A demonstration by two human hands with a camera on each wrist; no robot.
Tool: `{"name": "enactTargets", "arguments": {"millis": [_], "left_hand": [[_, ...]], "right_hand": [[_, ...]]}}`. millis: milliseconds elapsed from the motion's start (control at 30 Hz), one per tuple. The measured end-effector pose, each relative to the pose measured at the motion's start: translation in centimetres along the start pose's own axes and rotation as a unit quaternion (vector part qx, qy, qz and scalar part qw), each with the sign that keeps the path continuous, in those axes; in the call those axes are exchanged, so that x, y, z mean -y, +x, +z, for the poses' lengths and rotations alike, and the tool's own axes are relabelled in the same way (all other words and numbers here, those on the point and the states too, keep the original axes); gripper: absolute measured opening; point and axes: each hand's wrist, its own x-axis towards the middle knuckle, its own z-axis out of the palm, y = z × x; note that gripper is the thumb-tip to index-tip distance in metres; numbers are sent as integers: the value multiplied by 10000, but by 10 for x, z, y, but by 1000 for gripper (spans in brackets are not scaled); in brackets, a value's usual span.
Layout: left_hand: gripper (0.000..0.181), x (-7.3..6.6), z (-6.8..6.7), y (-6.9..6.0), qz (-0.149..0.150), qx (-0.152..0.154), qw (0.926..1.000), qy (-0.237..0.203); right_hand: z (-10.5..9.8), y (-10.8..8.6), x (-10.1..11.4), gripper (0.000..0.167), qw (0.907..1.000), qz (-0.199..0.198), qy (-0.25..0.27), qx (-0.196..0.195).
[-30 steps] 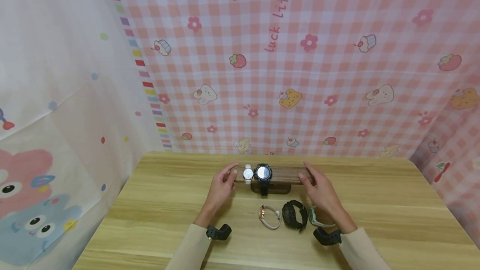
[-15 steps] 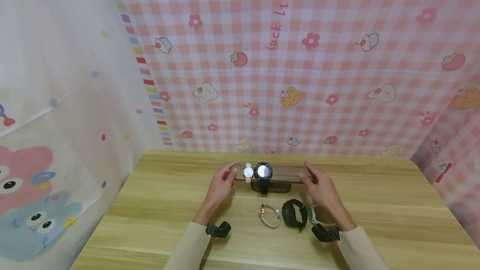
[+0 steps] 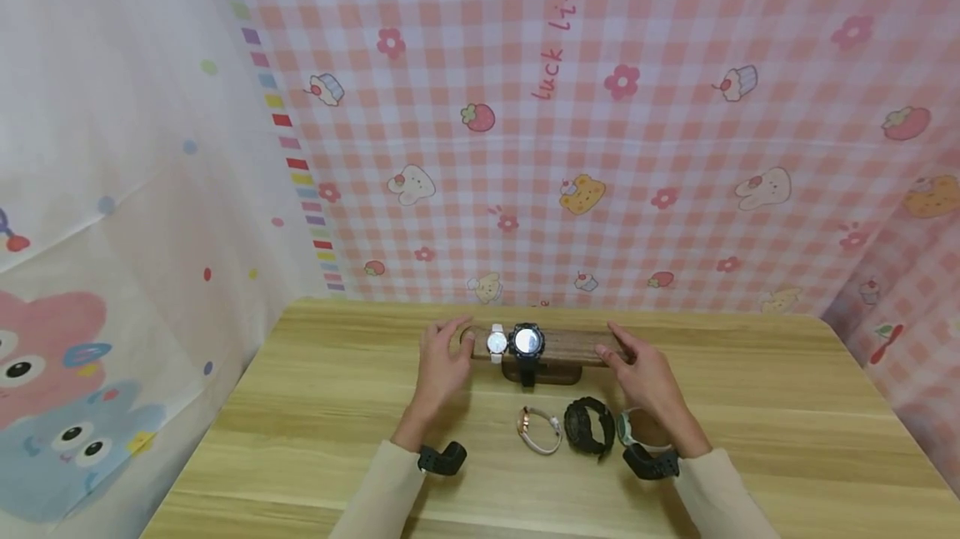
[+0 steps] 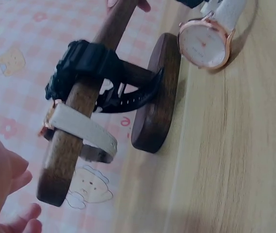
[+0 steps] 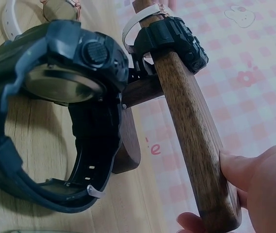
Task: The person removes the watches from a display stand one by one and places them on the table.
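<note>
A dark wooden watch stand [image 3: 573, 347] stands on the table with its bar running left to right. On the bar's left half hang a white-strapped watch [image 3: 497, 343] and, beside it, a black watch [image 3: 528, 341]. My left hand [image 3: 442, 364] is beside the bar's left end; in the left wrist view its fingers [image 4: 19, 221] are spread, with a gap to the wood. My right hand [image 3: 648, 381] grips the bar's right end, and in the right wrist view the thumb [image 5: 239, 167] presses on the bar [image 5: 191, 131].
In front of the stand lie a watch with a pale strap [image 3: 542, 432], a chunky black watch [image 3: 589, 428] and a pale green watch [image 3: 637, 432], the last near my right wrist. A checked cloth [image 3: 570, 131] hangs behind the table [image 3: 300, 439].
My left hand has let go of the bar's left end and moved slightly left. The right hand keeps its grip, and the watches have not moved.
</note>
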Motion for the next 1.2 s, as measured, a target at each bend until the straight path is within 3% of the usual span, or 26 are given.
{"name": "enactTargets", "arguments": {"millis": [167,333,500,667,867,1200], "left_hand": [[29,-8,-1,-4,420,-203,9989,50],[32,-14,-3,-4,677,289,9973,-47],[41,-16,-3,-2,724,755,9945,113],[46,-16,-2,-1,776,939,9920,325],[51,-16,1,1,837,1048,9898,488],[45,-18,7,0,674,993,9908,631]], "right_hand": [[0,0,0,63,10000,24,81,-4],[0,2,-1,60,9999,63,97,5],[-2,3,0,59,10000,-7,49,62],[-2,4,-1,58,9999,-66,-59,57],[-2,3,-1,59,9998,-122,-135,20],[-3,3,-1,60,9996,-104,-271,54]]}}
